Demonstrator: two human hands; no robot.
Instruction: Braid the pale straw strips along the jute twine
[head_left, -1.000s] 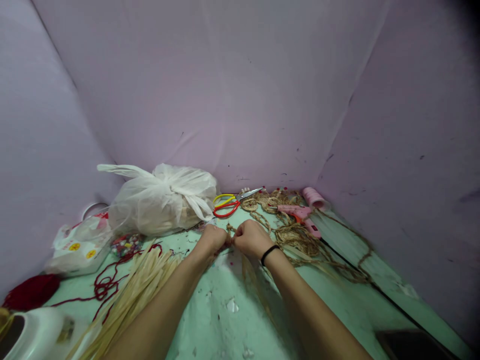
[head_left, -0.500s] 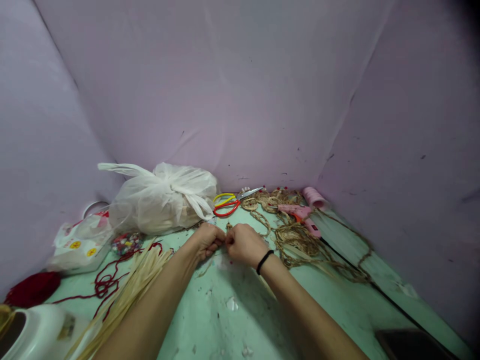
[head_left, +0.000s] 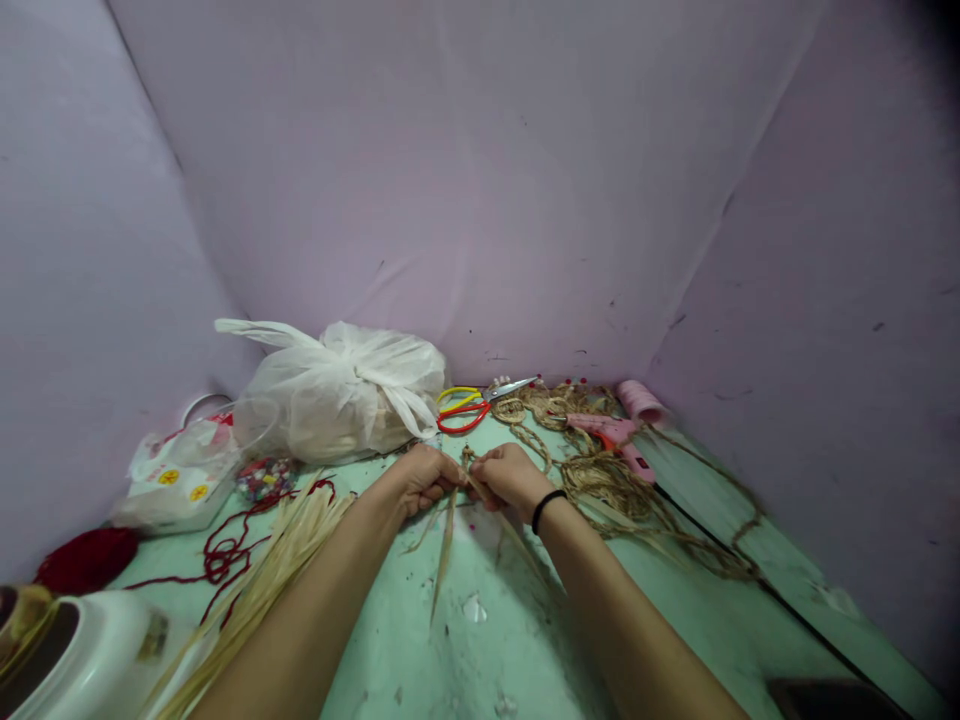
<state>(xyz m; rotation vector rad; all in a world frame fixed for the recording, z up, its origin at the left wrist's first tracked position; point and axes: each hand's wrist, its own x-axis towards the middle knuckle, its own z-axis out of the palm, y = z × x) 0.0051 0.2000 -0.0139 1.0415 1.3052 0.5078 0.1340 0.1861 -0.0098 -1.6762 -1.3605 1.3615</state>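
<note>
My left hand and my right hand meet above the green tabletop, both with fingers pinched on pale dry fibre strands. One strand hangs down between the hands, and another trails below my right wrist. A small knotted end pokes up just beyond the fingertips. The part between the fingers is mostly hidden. A black band circles my right wrist. Beside my left forearm lies a bundle of loose pale fibre.
Behind the hands lie scissors and a tied white plastic bag. To the right are coiled braided cord, a pink glue gun and a pink thread spool. Dark red yarn, a bag of beads and a white container sit left.
My hands have drawn slightly apart, and a pale strand now hangs between them. My right hand has turned, showing its fingers more. The whole view has shifted a little.
</note>
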